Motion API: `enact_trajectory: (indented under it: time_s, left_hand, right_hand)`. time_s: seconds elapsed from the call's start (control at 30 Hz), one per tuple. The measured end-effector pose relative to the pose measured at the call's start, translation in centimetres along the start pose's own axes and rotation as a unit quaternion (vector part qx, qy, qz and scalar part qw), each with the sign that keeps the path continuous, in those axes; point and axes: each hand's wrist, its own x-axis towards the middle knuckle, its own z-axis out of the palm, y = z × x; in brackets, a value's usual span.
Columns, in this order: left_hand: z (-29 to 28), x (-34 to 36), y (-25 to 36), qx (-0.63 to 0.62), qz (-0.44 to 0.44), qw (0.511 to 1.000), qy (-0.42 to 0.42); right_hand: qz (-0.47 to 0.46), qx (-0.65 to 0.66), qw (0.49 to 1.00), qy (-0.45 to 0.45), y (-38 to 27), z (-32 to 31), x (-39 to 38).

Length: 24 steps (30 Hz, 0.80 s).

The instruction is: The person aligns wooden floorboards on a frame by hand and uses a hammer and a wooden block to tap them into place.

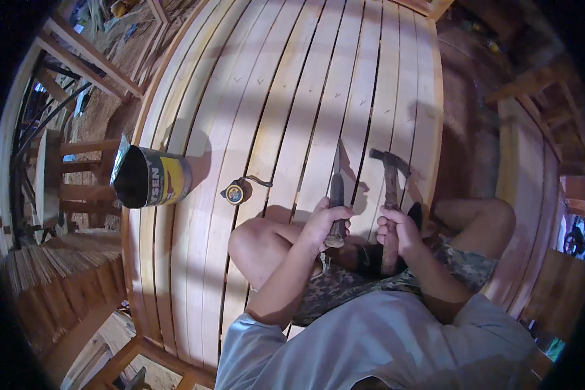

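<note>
My left hand point(326, 224) grips the dark handle of a pointed chisel-like tool point(337, 188), its blade aimed away from me. My right hand point(400, 229) holds a claw hammer point(391, 179) by its worn wooden handle, head up. Both tools are apart, over the pale slatted wooden surface point(292, 78) on which I sit cross-legged. A tape measure point(234, 193) with a dark strap lies on the slats left of my knees.
A cut-open metal can point(155, 175) with a yellow label stands at the slats' left side. Stacked thin boards point(58, 289) and wooden frames point(78, 52) are along the left. Another plank structure point(520, 149) runs along the right, beyond a gap.
</note>
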Motion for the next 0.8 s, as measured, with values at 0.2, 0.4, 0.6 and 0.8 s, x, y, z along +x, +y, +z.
enact_trajectory:
  time_s: [0.2,0.4,0.6,0.8]
  left_hand:
    - [0.0,-0.3,0.3,0.024,0.006,1.000,-0.003]
    - [1.1,-1.2,0.9,0.043,0.000,0.998,0.034]
    - [0.8,-1.2,0.9,0.085,0.002,0.995,0.053]
    - [0.3,-1.1,1.2,0.149,0.001,0.988,0.048]
  right_hand:
    - [0.103,0.116,0.987,-0.035,0.5,-1.8,-2.0]
    - [0.159,0.195,0.951,-0.178,2.5,-3.2,-3.8]
    - [0.176,0.196,0.952,-0.155,3.3,-3.3,-3.8]
    - [0.165,0.170,0.962,-0.138,3.1,-2.2,-4.1]
